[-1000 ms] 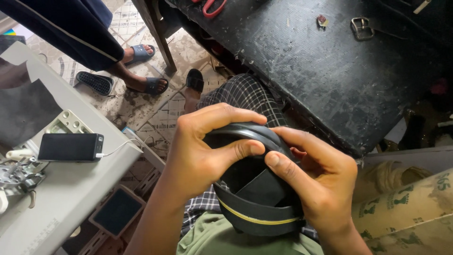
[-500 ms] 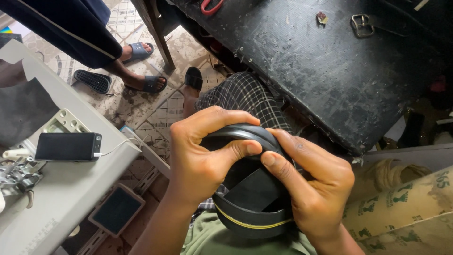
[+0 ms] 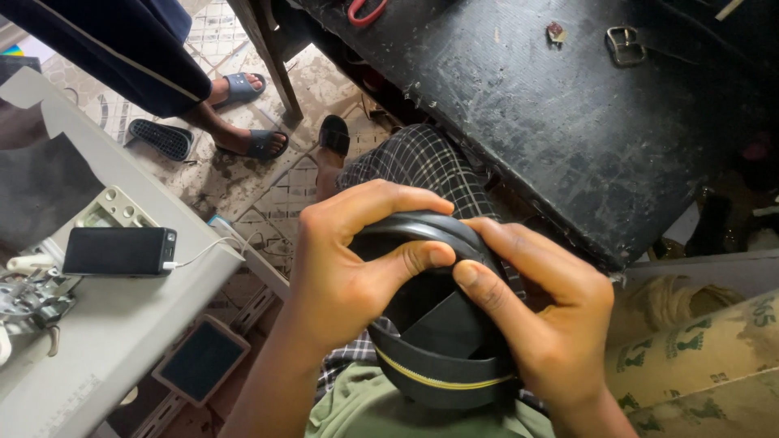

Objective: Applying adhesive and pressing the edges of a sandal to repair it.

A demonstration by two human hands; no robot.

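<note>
Little has shifted since before: both thumbs have crept closer together on the black shoe upper [image 3: 442, 341]. Left hand [image 3: 349, 272] and right hand [image 3: 552, 324] keep their grip clamped around it over the lap, with the black table [image 3: 568, 122] beyond the grip.

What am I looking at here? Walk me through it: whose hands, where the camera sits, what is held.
The one view comes from a camera worn on a person's head, looking down at their lap. The left hand and right hand together grip a black rounded piece with a yellow line, thumbs pressing its top. Ahead is a scuffed black worktable with a metal buckle and red-handled scissors. To the left, a phone lies charging on a pale machine. Another person's sandalled feet stand on the tiled floor.
</note>
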